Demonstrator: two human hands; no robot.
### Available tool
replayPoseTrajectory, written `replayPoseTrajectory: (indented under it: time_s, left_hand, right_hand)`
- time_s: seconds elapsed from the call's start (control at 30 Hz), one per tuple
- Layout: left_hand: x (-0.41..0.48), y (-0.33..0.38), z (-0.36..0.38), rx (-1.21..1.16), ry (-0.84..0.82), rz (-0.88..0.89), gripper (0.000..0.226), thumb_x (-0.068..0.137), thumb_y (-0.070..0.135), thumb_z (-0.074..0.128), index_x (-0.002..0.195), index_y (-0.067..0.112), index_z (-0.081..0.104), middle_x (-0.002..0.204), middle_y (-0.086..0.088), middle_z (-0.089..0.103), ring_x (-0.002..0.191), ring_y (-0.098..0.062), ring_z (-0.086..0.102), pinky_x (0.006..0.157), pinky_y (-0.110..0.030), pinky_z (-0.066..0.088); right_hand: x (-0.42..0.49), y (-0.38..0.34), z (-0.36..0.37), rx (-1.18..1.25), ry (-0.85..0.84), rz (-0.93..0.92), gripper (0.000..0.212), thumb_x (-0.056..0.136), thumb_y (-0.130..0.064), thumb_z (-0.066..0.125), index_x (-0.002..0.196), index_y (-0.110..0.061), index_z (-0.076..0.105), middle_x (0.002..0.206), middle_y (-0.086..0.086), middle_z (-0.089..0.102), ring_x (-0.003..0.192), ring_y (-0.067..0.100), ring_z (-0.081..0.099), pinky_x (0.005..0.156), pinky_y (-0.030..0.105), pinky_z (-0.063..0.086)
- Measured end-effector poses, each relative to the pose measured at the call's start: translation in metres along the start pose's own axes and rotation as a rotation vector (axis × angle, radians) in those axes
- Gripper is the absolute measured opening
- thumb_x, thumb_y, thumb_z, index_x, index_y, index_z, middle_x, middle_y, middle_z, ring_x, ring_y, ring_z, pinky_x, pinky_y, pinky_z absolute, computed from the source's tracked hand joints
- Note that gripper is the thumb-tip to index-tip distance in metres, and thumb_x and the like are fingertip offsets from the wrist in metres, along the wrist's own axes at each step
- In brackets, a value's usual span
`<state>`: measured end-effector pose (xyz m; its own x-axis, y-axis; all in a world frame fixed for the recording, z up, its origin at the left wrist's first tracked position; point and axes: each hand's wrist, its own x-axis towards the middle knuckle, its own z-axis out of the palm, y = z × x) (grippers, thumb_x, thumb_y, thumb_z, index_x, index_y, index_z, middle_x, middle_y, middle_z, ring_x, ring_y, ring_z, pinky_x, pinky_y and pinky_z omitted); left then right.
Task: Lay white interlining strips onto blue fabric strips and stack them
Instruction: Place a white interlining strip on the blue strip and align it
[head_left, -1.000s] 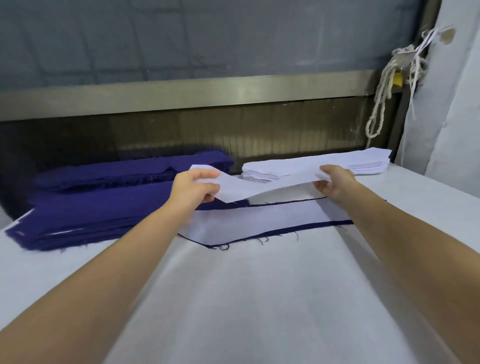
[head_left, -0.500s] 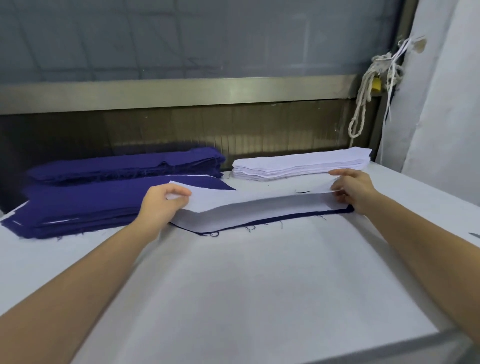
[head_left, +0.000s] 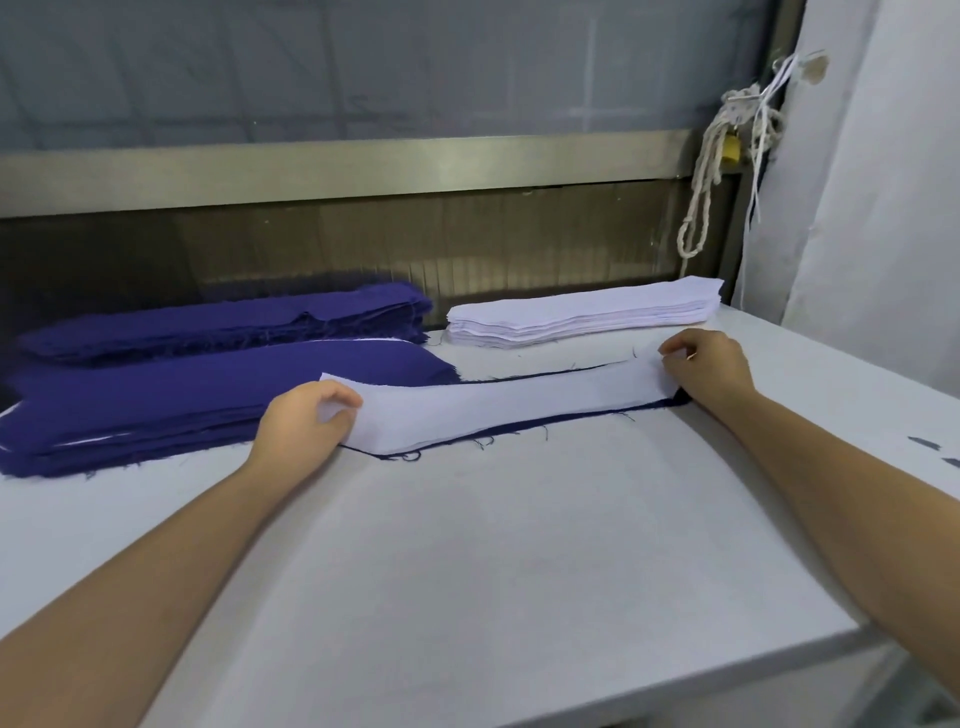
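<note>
Head view, first speaker: Where is the white interlining strip to be found?

Second speaker: It is laid lengthwise over a blue fabric strip towards the far side of the worktop. Only a thin blue edge with loose threads is left showing along the near side. The left end is raised slightly off the blue; the right end lies low.

First speaker: How are the hands engaged?

Second speaker: Both are closed on that strip. The left end is pinched by the left hand, thumb on top and fingers curled. The right end is pinched by the right hand, fingers bent down onto it. Both arms are stretched forward and spread wide, wrists kept low.

First speaker: Why is it held by its two ends?

Second speaker: The limp strip is probably kept taut that way, so its edges can be matched to the blue beneath — alignment looks nearly done, with the left end not yet set down.

First speaker: And the piles?

Second speaker: The white interlining pile is kept just beyond the right hand. The near blue pile, where white slivers are seen between layers, is likely the finished stack — the far blue pile is likely the supply.
</note>
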<state>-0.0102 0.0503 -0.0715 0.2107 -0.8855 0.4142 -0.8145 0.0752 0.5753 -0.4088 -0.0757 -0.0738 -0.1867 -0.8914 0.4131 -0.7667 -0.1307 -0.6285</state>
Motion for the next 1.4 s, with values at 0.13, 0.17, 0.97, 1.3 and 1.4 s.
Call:
replayPoseTrajectory:
  time_s: [0.13,0.17,0.97,1.3,1.4]
  left_hand:
    - [-0.001,0.002,0.000,0.023,0.018,0.021,0.015,0.090,0.009,0.058,0.095,0.019,0.067,0.101,0.009,0.062,0.098,-0.012,0.053,0.087,-0.025,0.037]
    - [-0.001,0.002,-0.001,0.026,0.023,0.027,0.015,0.090,0.009,0.058,0.096,0.019,0.067,0.102,0.008,0.062,0.100,-0.013,0.053,0.087,-0.024,0.037]
    - [0.000,-0.002,-0.003,0.116,0.002,0.015,0.018,0.084,0.007,0.062,0.098,0.018,0.068,0.102,0.002,0.055,0.105,-0.025,0.051,0.087,-0.032,0.040]
    - [0.002,-0.006,-0.003,0.172,0.050,0.025,0.024,0.084,0.006,0.063,0.106,0.014,0.068,0.116,-0.007,0.054,0.109,-0.028,0.047,0.092,-0.031,0.038]
    - [0.004,-0.009,0.000,0.218,0.082,0.006,0.028,0.085,0.012,0.062,0.113,0.018,0.064,0.120,-0.005,0.053,0.116,-0.029,0.037,0.092,-0.026,0.028]
  right_hand:
    - [0.003,0.003,-0.001,0.039,0.027,0.011,0.022,0.089,-0.006,0.052,0.101,-0.009,0.071,0.107,0.012,0.066,0.099,0.027,0.056,0.083,0.027,0.039]
    - [0.003,0.003,-0.002,0.053,0.038,0.014,0.022,0.089,-0.006,0.053,0.100,-0.009,0.071,0.106,0.012,0.067,0.099,0.028,0.056,0.083,0.026,0.039]
    - [0.002,-0.001,-0.002,-0.119,-0.124,0.101,0.026,0.079,-0.001,0.058,0.100,-0.014,0.068,0.106,0.012,0.063,0.099,0.030,0.055,0.087,0.036,0.044]
    - [0.001,0.000,0.002,-0.200,-0.103,0.041,0.024,0.088,-0.010,0.051,0.103,-0.013,0.069,0.120,0.014,0.058,0.109,0.035,0.051,0.095,0.041,0.041]
    - [-0.001,-0.003,0.005,-0.313,-0.093,0.041,0.029,0.090,-0.017,0.053,0.116,-0.013,0.063,0.129,0.018,0.043,0.119,0.038,0.038,0.099,0.041,0.034]
